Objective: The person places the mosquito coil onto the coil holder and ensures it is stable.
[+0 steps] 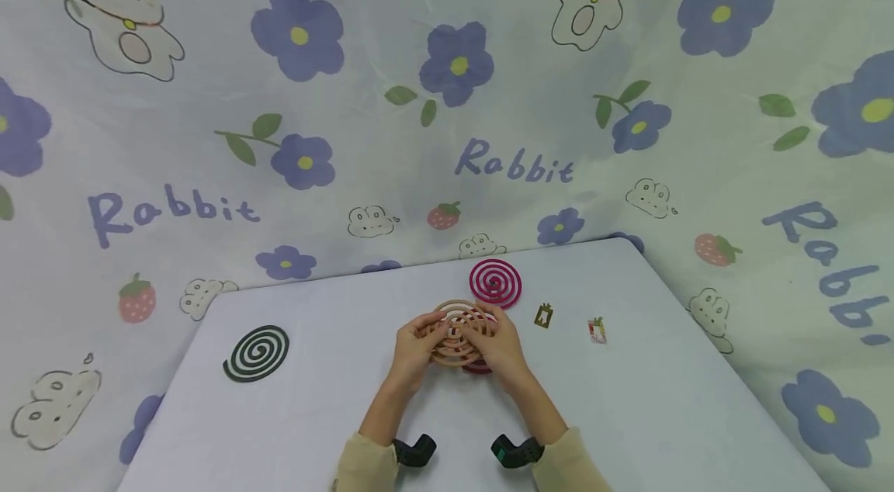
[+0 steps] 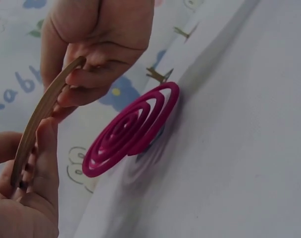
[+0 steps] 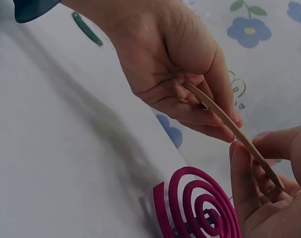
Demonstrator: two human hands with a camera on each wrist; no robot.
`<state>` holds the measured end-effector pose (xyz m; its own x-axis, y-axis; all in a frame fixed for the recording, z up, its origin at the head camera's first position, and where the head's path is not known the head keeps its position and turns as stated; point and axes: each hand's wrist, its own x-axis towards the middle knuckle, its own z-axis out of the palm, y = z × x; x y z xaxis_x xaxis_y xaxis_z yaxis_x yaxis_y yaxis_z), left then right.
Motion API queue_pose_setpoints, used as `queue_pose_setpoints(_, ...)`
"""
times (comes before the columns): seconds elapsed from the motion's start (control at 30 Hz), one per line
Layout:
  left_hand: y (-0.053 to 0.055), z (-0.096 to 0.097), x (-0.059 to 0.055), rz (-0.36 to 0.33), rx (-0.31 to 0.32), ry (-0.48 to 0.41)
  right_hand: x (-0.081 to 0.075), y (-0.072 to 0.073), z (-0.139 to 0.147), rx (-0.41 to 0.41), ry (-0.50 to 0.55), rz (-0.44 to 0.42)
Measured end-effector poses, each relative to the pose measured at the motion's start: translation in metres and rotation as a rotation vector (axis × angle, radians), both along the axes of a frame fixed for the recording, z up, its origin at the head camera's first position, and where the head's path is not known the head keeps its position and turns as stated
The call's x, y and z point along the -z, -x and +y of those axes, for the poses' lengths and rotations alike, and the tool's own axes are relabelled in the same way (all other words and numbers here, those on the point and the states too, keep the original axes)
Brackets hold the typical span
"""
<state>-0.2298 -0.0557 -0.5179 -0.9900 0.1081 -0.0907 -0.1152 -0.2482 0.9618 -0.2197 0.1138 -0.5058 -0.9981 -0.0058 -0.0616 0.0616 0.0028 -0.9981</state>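
Both hands hold a tan spiral mosquito coil (image 2: 40, 109) above the table, its flat face toward the head camera. My left hand (image 1: 414, 352) grips its left side, thumb on the near face and fingers behind. On the opposite side my right hand (image 1: 507, 352) grips it the same way, and the two thumbs come close together at the middle. In the wrist views the coil shows edge-on. Part of a dark red coil (image 1: 479, 368) shows behind it in the head view. Farther back is a crimson coil (image 1: 494, 282), raised on a small support in the left wrist view.
A dark green coil (image 1: 258, 352) is at the table's left. Right of the hands stand a small gold-brown metal piece (image 1: 543, 315) and a white-and-red one (image 1: 597, 330). A patterned cloth (image 1: 391, 166) hangs behind the white table (image 1: 670, 399).
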Motion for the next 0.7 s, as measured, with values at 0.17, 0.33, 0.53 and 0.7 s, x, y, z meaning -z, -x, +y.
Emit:
queue_pose_setpoints(0.17, 0.002, 0.008, 0.001, -0.018, 0.018, 0.006, 0.003, -0.001, 0.007, 0.038, -0.023, -0.002)
queue_pose_setpoints(0.33, 0.007, 0.016, 0.001, -0.015, 0.024, 0.022, 0.004, 0.001, 0.013, 0.049, 0.033, -0.009)
queue_pose_setpoints(0.53, 0.016, 0.027, 0.002, -0.031, 0.03, 0.029, 0.004, 0.005, 0.023, 0.075, 0.057, -0.026)
queue_pose_setpoints(0.7, 0.021, 0.037, -0.002, -0.033, 0.046, 0.031, 0.002, 0.006, 0.032, 0.12, 0.044, -0.049)
